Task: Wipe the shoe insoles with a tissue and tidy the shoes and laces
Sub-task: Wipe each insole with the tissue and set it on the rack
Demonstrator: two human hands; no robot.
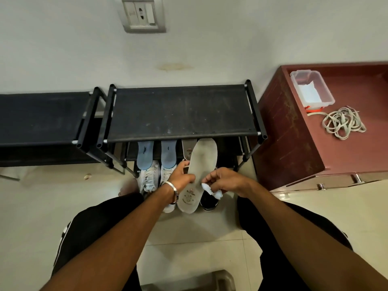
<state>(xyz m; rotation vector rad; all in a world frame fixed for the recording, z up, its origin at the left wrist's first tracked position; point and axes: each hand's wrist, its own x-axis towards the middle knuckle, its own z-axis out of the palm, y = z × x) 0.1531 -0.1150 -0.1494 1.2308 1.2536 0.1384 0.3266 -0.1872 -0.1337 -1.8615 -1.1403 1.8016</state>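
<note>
My left hand grips the left edge of a long grey insole, held lengthwise in front of the rack. My right hand pinches a crumpled white tissue against the insole's right edge near the heel. Two blue insoles lean upright under the rack's top shelf. Another grey insole stands behind the held one. A pair of white shoes sits on the floor below them, and a black shoe lies partly hidden under my right hand.
A black fabric shoe rack stands against the wall, with a second one to its left. On the red cabinet at the right are a clear plastic box holding tissues and a loose pile of pale laces.
</note>
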